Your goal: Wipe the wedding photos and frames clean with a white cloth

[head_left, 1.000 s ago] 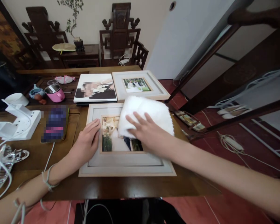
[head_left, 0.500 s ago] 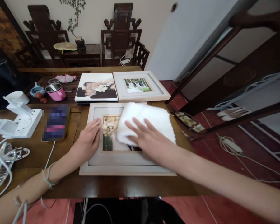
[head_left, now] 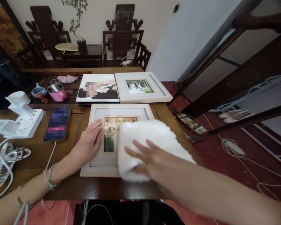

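Note:
A light wooden picture frame (head_left: 100,171) with a wide pale mount lies flat on the table, a photo (head_left: 109,137) at its centre. My left hand (head_left: 90,137) rests on the frame's left side, fingers stretched out over the mount. In my right hand (head_left: 150,159) is a thick white cloth (head_left: 152,134), pressed down with fingers apart and the thumb against its near part. The cloth covers the right part of the photo and the frame's lower right corner, and hangs past the right side.
Behind lie a second framed photo (head_left: 158,89) and a white-edged photo panel (head_left: 98,101). To the left are a pink mug (head_left: 58,93), a blurred-out phone (head_left: 57,123) on a cable, a white power strip (head_left: 34,120) and a shiny hair clip (head_left: 9,156). Dark wooden furniture (head_left: 221,65) stands at right.
My right hand has slid the white cloth toward me and to the right, baring the frame's upper right part and covering its lower right corner. My left hand stays on the frame.

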`<move>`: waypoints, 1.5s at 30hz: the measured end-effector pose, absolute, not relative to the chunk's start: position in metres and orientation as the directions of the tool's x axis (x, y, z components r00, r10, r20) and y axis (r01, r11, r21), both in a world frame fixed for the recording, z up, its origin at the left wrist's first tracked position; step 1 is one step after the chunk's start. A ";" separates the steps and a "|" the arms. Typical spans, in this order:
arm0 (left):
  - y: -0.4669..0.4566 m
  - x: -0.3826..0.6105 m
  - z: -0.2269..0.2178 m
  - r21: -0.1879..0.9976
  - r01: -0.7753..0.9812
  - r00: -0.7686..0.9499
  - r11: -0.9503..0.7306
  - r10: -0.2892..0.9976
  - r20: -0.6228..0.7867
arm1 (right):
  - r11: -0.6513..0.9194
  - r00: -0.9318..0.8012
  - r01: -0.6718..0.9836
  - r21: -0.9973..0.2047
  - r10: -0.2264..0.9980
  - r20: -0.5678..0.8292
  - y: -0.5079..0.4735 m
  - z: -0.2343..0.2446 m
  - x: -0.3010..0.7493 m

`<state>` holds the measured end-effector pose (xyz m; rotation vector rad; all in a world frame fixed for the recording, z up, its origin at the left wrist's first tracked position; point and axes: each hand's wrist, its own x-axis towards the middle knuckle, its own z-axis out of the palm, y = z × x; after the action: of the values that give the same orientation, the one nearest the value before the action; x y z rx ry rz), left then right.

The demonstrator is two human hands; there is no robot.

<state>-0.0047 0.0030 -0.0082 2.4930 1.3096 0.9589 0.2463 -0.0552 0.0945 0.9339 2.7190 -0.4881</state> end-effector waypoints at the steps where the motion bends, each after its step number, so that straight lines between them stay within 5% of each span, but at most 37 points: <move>1: 0.003 -0.005 -0.008 0.423 0.680 0.407 -0.599 0.788 0.461 | 0.745 -0.791 0.606 -0.278 0.530 -0.304 -0.066 0.100 0.246; 7: 0.002 -0.004 -0.007 0.424 0.683 0.402 -0.595 0.791 0.461 | 0.721 -0.796 0.605 -0.336 0.541 -0.271 -0.066 0.091 0.231; 13: 0.002 -0.005 -0.009 0.431 0.683 0.396 -0.589 0.795 0.459 | 0.724 -0.721 0.690 -0.019 0.684 -0.106 0.010 0.054 0.224; 17: 0.003 -0.005 -0.010 0.434 0.677 0.393 -0.594 0.791 0.470 | 0.687 -0.683 0.723 0.073 0.727 -0.071 0.034 0.054 0.216; 20: 0.003 -0.005 -0.009 0.430 0.669 0.399 -0.606 0.781 0.481 | 0.732 -0.723 0.681 0.016 0.675 -0.147 0.020 0.061 0.209; 28: 0.004 -0.005 -0.009 0.427 0.684 0.407 -0.592 0.795 0.450 | 0.728 -0.799 0.583 -0.362 0.431 -0.420 -0.056 0.101 0.211; 31: 0.003 -0.005 -0.009 0.437 0.687 0.406 -0.580 0.806 0.431 | 0.713 -0.799 0.584 -0.388 0.421 -0.429 -0.056 0.105 0.210; 39: -0.001 -0.003 0.006 0.496 0.662 0.393 -0.561 0.824 0.408 | 0.746 -0.739 0.663 0.070 0.666 -0.103 0.023 0.063 0.196; 45: -0.001 -0.003 0.009 0.523 0.654 0.371 -0.546 0.834 0.407 | 0.779 -0.777 0.622 0.076 0.626 -0.062 0.024 0.057 0.175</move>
<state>-0.0029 -0.0006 0.0091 2.3615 1.3184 0.9444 0.1748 0.0241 0.0570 1.0137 2.8837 0.0775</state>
